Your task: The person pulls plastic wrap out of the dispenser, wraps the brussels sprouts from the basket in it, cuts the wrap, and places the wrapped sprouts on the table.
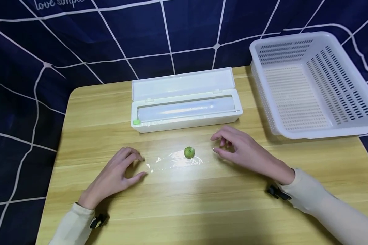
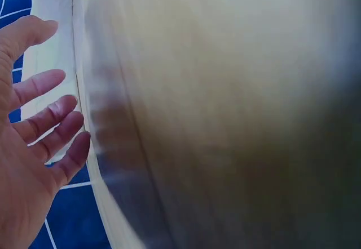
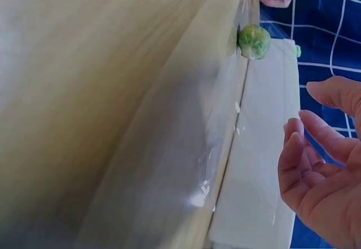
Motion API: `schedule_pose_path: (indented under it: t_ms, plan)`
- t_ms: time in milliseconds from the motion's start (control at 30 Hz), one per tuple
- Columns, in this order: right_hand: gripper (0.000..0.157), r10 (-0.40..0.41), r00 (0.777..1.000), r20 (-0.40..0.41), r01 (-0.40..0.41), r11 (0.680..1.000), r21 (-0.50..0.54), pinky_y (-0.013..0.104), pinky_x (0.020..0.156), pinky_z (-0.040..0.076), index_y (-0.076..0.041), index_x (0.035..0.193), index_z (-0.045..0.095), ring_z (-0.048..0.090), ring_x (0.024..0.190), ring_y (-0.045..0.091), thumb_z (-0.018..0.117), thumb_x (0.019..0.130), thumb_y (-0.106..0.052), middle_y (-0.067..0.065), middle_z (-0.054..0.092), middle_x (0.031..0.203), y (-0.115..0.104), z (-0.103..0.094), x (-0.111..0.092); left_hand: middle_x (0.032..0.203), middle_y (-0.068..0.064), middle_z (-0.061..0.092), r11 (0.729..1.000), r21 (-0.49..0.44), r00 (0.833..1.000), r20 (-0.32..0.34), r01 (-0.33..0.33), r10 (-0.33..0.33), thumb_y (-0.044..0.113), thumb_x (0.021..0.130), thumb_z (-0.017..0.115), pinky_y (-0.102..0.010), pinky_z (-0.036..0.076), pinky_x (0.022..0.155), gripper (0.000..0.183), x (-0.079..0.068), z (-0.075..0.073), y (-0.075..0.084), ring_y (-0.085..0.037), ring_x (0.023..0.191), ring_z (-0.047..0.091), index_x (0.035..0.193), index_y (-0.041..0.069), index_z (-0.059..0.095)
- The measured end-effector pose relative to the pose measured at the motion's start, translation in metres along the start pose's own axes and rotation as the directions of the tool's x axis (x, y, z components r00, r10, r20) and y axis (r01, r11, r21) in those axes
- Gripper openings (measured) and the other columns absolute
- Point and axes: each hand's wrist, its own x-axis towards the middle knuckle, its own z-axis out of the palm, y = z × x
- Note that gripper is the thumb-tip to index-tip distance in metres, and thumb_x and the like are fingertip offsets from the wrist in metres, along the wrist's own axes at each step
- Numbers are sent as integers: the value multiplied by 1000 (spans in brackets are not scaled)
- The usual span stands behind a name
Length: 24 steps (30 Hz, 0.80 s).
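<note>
The sprout (image 1: pixel 189 152) sits mid-frame on clear film (image 1: pixel 182 163), presumably within reach of both hands. We see the box (image 1: pixel 187 123) above it, lid (image 1: pixel 184 83) raised, likely for roll (image 1: pixel 184 109) access. Left hand (image 1: pixel 118 172), lower left: fingers and thumb well parted. Right hand (image 1: pixel 239 147), right of centre: loosely curled, thumb apart. Neither grips anything; we cannot tell whether fingertips touch film.

Cream sleeves (image 1: pixel 325 203) sit beside black wrist-worn cameras (image 1: pixel 277 192).
</note>
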Motion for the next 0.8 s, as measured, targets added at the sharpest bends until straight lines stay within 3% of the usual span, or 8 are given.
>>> schedule_pose_path:
  t_ms: [167,367,567,800]
  plan:
    - [29,0,1000,-8,0,1000,4,29,67,55,-13,118,74,62,88,13,85,94,-2,-2,66,100,5,-3,-11,125,3,64,999,-15,999,17,-30,30,23,84,95,-38,47,98,41,-1,4,3,-20,116,59,117,13,72]
    - [31,21,1000,18,-21,1000,5,29,68,54,-12,119,74,61,87,13,87,92,-3,-4,65,99,10,-5,-19,122,2,66,999,-5,998,-18,-54,54,24,81,96,-43,45,96,40,0,7,5,-23,114,56,113,14,74]
    - [35,22,999,41,-22,1000,-5,28,70,52,-12,120,73,60,88,12,90,90,-6,-3,65,99,15,-11,-27,121,3,66,997,-33,997,-31,-66,65,21,79,98,-39,43,93,40,2,12,7,-23,113,53,111,15,75]
    - [32,105,988,109,-104,994,-22,27,73,49,-17,119,73,56,89,11,90,92,-14,-4,60,98,21,-17,-38,119,4,65,996,-59,997,-38,-65,62,19,78,98,-35,40,88,41,2,16,9,-20,107,51,114,16,76]
